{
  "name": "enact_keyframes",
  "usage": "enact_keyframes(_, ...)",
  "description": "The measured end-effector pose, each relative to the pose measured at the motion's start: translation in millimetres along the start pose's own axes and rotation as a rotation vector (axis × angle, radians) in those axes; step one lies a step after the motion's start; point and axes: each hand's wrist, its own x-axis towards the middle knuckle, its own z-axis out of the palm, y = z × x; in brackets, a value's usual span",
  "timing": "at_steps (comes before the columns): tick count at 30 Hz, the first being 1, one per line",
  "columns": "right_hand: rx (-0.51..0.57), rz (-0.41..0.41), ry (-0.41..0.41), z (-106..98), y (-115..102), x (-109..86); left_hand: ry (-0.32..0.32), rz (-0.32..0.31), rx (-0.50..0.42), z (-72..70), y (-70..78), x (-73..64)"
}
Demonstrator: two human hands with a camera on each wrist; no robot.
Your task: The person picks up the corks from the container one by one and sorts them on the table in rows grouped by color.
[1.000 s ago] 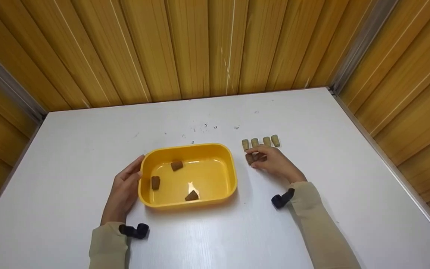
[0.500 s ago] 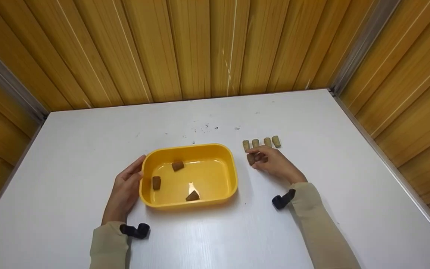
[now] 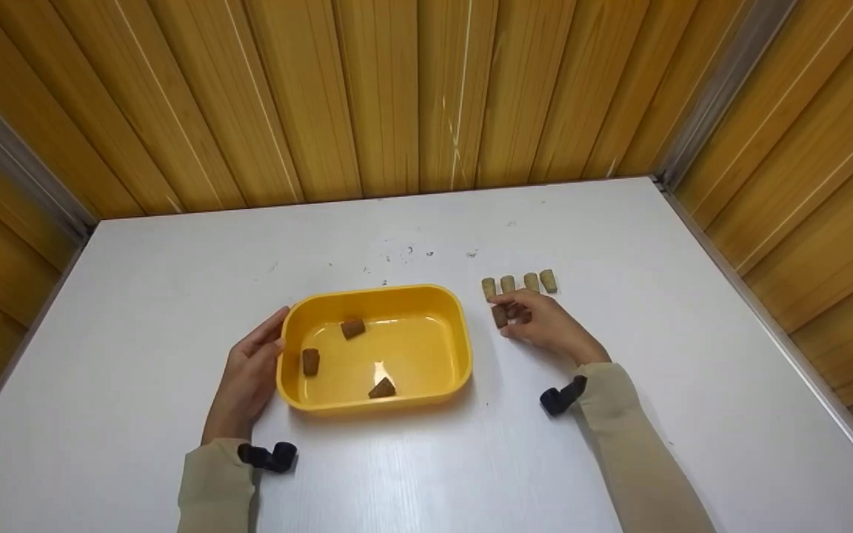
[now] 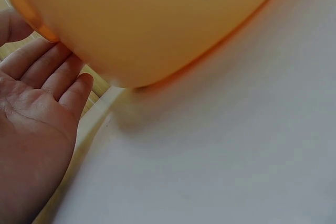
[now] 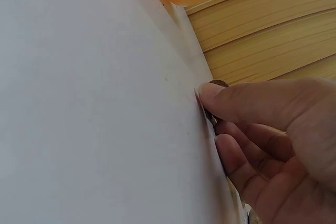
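A yellow plastic tub (image 3: 375, 406) stands mid-table, with brown tapered cork-shaped pieces (image 3: 353, 328) lying inside it. At its left end, my left hand (image 3: 249, 374) holds the side, thumb at the rim and fingers along the outer wall. The left wrist view shows those fingers (image 4: 52, 72) passing behind the wall. Right of the tub, my right hand (image 3: 545, 322) pinches a brown cork-shaped piece (image 3: 500, 317) between thumb and index finger, low at the tabletop. More brown shows behind it, partly hidden by the fingers. In the right wrist view the thumb (image 5: 226, 98) covers most of the piece.
Several paler tan cork-shaped pieces (image 3: 531, 282) stand in a row just beyond my right hand. The white table (image 3: 412, 474) has small dark marks toward the back. Wood-patterned panels (image 3: 367, 96) rise along the back and sides. Each wrist carries a black camera mount (image 3: 562, 396).
The brown piece at my right fingertips has shifted very slightly to the right. Both hands and the tub stay almost still; the whole view drifts a little.
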Motion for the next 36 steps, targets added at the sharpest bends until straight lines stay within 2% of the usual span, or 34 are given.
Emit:
enact_keyframes(9, -0.012, -0.008, 0.005, -1.2, 0.9, -0.8, 0.009, -0.011, -0.002, 0.3, 0.6, 0.5)
enact_keyframes(19, -0.031, -0.057, 0.014, -1.9, 1.7, -0.9, 0.003, -0.009, -0.001, 0.7, 1.2, 0.2)
enact_keyframes(36, -0.024, -0.024, 0.008, -2.2, 1.3, -1.0, 0.002, -0.011, 0.012, -0.2, 0.8, 0.2)
